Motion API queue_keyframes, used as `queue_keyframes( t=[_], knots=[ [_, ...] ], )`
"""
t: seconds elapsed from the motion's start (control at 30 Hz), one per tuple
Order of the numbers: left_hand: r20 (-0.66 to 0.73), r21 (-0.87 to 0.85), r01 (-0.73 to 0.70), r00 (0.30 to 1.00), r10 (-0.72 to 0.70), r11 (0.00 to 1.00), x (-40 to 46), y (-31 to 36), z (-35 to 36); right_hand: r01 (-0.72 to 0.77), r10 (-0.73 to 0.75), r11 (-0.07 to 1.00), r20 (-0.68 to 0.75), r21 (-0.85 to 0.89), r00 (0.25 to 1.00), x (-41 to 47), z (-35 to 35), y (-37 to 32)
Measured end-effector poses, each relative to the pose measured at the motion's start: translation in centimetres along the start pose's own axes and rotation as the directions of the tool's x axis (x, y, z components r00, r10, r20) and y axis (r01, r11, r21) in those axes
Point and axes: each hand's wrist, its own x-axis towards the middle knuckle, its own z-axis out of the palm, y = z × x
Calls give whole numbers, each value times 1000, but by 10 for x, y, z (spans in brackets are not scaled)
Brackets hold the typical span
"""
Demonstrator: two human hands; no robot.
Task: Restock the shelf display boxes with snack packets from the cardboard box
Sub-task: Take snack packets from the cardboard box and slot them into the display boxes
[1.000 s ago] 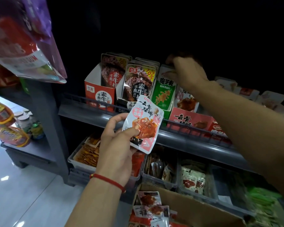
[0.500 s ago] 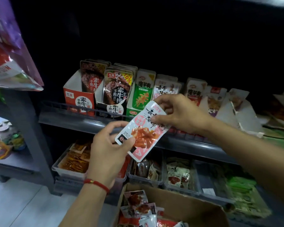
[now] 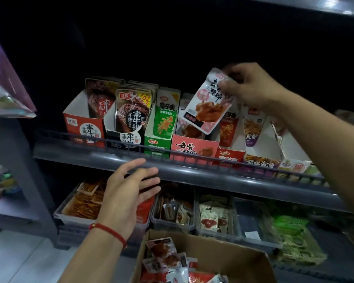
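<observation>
My right hand (image 3: pixel 251 86) pinches the top of a pink-and-white snack packet (image 3: pixel 207 105) and holds it tilted just above the pink display box (image 3: pixel 192 149) on the upper shelf. That box holds at least one matching packet. My left hand (image 3: pixel 129 193), with a red bracelet on the wrist, hovers with fingers spread and holds nothing, in front of the shelf rail (image 3: pixel 172 160). The cardboard box (image 3: pixel 229 260) sits at the bottom with several more of the same packets (image 3: pixel 168 260) inside.
Other display boxes line the shelf: a red one (image 3: pixel 82 129), a black one (image 3: pixel 127 139), a green one (image 3: pixel 157 144) and more to the right. Clear bins (image 3: pixel 172 223) of snacks fill the lower shelf. A purple bag (image 3: pixel 6 82) hangs at upper left.
My left hand let go of the packet and dropped down to the rail. My right hand carried the packet up and to the right, over the pink display box.
</observation>
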Motion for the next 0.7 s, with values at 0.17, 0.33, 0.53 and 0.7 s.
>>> queue_keyframes(
  t=[0.17, 0.33, 0.53, 0.7],
  knots=[
    [-33, -14, 9, 999, -9, 1000, 5, -1, -3, -15, 28, 986, 79, -164, 996, 23, 27, 13],
    [-24, 7, 11, 1000, -11, 1000, 7, 1, -4, 75, -23, 949, 168, -307, 985, 29, 65, 24],
    [-22, 23, 8, 1000, -7, 1000, 7, 9, -9, 67, -62, 910, 24, -409, 998, 30, 87, 30],
    [-36, 31, 15, 999, -13, 999, 5, 10, -9, 136, -200, 817, -55, -560, 978, 26, 92, 31]
  ],
)
